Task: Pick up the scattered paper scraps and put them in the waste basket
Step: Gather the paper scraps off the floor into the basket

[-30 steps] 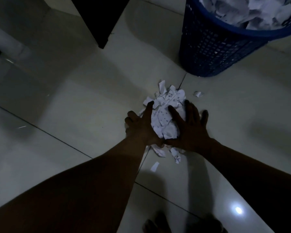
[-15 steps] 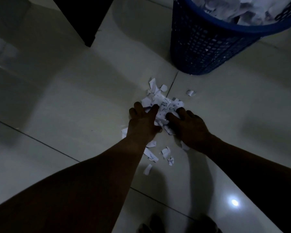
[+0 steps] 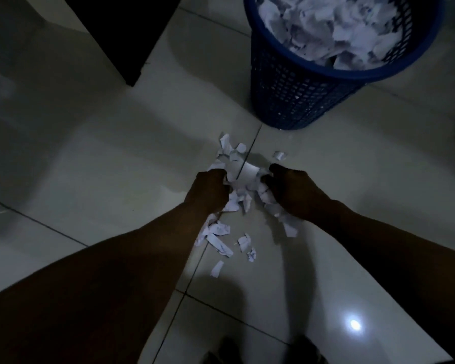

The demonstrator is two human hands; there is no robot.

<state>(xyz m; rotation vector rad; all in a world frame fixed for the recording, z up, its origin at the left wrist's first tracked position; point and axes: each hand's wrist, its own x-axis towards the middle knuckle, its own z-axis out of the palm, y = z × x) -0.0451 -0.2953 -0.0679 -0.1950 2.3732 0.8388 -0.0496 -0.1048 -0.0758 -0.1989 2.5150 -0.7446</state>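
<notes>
White paper scraps [image 3: 241, 190] lie in a small heap on the pale floor tiles, bunched between my two hands. My left hand [image 3: 208, 191] is curled into a fist on the heap's left side, with scraps in its grip. On the right side my right hand [image 3: 290, 191] is curled the same way around more scraps. Loose scraps [image 3: 218, 239] trail on the floor nearer to me, and a few others [image 3: 230, 148] lie beyond my hands. The blue mesh waste basket [image 3: 300, 95] stands at the upper right, filled with crumpled paper.
A dark cabinet or furniture corner [image 3: 126, 38] stands on the floor at the upper left. A single scrap [image 3: 279, 155] lies between my right hand and the basket. A bright light spot [image 3: 355, 324] reflects off the tile near my feet.
Both hands went from flat and spread over the heap to curled fists gripping scraps. The heap is now squeezed between them, and a few pieces have spilled toward me.
</notes>
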